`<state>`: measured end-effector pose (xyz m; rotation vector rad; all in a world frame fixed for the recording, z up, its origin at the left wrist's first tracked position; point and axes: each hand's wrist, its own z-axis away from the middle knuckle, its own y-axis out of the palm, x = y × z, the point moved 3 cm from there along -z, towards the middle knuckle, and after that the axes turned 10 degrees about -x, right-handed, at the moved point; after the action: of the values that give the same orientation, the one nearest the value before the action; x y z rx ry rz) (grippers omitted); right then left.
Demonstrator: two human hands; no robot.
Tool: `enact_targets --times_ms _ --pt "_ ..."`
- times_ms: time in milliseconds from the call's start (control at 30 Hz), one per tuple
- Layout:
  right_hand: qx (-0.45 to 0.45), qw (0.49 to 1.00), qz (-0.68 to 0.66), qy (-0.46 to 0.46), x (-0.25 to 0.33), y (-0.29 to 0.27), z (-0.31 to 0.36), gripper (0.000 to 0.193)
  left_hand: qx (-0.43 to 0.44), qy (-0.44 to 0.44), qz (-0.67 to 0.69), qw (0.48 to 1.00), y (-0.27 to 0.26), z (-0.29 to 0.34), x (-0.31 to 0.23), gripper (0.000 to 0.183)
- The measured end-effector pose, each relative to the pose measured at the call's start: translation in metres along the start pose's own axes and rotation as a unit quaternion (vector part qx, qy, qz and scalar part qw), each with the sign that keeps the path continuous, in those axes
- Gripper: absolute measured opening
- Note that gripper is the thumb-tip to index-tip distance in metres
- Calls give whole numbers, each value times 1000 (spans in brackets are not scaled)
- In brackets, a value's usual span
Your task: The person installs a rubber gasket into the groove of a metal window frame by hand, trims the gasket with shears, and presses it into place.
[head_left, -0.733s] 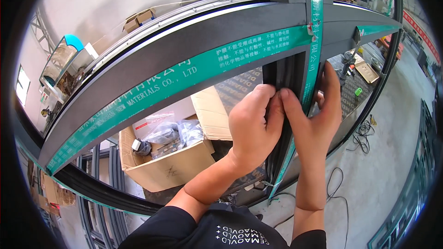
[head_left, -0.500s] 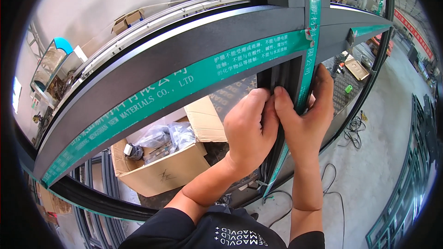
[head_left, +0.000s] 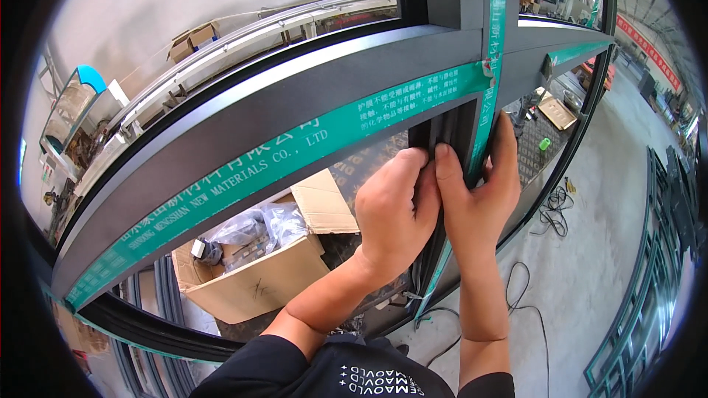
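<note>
A large dark grey window frame [head_left: 221,116] with green protective film fills the view. Its upright bar [head_left: 473,129] runs down past the crossbar, with a black groove along its left side. My left hand [head_left: 392,203] is closed on the upright, its thumb pressed at the groove and its fingers curled behind. Tight beside it, my right hand [head_left: 479,191] wraps the same bar from the right, thumb up against the groove, fingers around the far side. The two thumbs nearly touch. Whatever lies under the fingertips is hidden.
Below the crossbar stands an open cardboard box [head_left: 258,284] with plastic bags inside, on a dark printed board. Black cables [head_left: 553,210] lie on the grey floor at right. Dark frames [head_left: 638,273] lean or lie at far right. A green item [head_left: 544,145] sits beyond the upright.
The view has shifted slightly, so the frame's crossbar appears a little lower. Both hands keep their grip at about the same place on the upright.
</note>
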<state>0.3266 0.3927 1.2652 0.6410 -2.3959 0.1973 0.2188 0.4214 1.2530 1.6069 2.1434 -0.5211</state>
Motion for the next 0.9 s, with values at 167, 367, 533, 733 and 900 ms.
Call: enact_targets --times_ms 167,367,533,733,900 --pt "-40 997 36 -49 5 -2 1 66 -9 -25 9 1000 1 0 -1 7" --pt "-27 992 97 -80 2 -4 6 67 -27 -46 36 998 -5 8 6 7" --pt "-43 988 122 -81 -2 -10 18 76 -69 -118 15 990 -12 -3 53 34" --pt "-45 998 26 27 -9 -20 21 79 128 -445 527 713 29 -6 130 55" --pt "-44 998 -9 47 -10 -20 15 68 227 -339 511 757 31 -9 129 53"
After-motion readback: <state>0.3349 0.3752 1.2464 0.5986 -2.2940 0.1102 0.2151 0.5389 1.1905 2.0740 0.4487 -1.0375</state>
